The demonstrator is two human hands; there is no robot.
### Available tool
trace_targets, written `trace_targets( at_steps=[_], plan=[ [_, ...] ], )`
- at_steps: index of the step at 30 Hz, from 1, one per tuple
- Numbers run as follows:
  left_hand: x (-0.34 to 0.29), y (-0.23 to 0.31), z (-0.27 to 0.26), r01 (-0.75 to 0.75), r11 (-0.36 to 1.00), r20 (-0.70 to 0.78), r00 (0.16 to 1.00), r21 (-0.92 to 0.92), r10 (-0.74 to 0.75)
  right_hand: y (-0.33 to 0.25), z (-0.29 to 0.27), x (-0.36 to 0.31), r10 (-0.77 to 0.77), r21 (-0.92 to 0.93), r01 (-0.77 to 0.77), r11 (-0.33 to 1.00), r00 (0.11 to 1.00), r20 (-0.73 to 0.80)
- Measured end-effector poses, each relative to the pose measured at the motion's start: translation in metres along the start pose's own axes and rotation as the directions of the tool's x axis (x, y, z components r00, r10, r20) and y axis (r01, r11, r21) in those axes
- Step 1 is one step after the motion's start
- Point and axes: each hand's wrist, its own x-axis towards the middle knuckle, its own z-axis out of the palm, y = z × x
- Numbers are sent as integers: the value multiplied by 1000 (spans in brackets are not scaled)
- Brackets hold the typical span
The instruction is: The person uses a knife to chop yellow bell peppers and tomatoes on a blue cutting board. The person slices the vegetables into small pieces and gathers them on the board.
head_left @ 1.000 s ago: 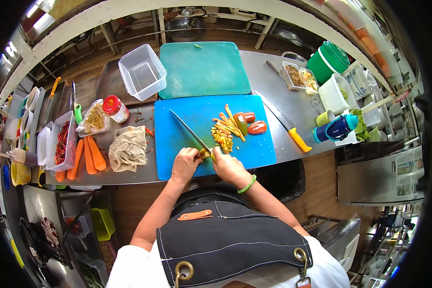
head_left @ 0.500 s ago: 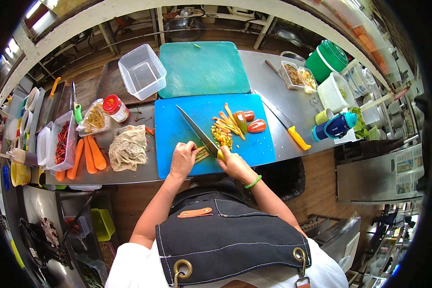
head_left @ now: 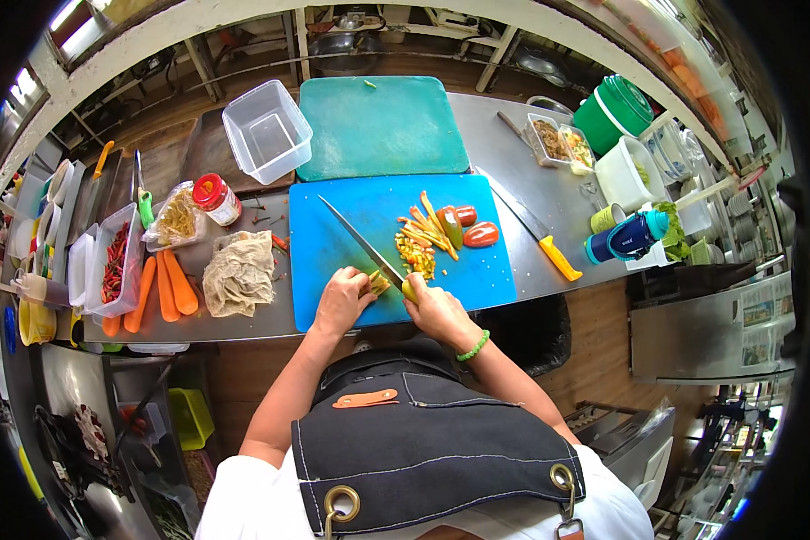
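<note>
Vegetable strips point(head_left: 381, 282) lie clamped under fingers of the left hand point(head_left: 338, 301), probably for steadiness; alongside, the right hand point(head_left: 439, 311) clasps the knife point(head_left: 359, 237).

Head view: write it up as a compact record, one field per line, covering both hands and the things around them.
Left hand: holding yellow-green strips
Right hand: gripping a large knife, tip pointing away and left
Beneath: blue board
Also on it: diced pieces, orange strips, glossy red pieces
Beyond: teal board
Left side: beige cloth, carrots
Right side: yellow-handled knife
</note>
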Motion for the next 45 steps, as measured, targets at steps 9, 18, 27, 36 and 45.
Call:
trace_targets(
  at_steps=[9, 18, 27, 36, 45],
  plan=[
    [8, 1, 11, 58, 998, -59, 996, -18, -59, 13, 2, -4, 3, -17, -3, 1000, 1000, 15],
    [13, 6, -2, -57, 997, -9, 998, 43, 58, 27, 7, -5, 19, 51, -20, 998, 1000, 13],
    [10, 21, 5, -47, 999, -98, 994, -22, 44, 30, 9, -4, 44, 106, -47, 993, 998, 34],
    [2, 18, 9, 149, 975, -281, 955, 165, -98, 31, 9, -4, 29, 114, -33, 993, 999, 33],
    [-9, 12, 9, 281, 909, -146, 930, -308, -336, 32, 16, -11, 25, 135, -28, 990, 999, 29]
  ],
)
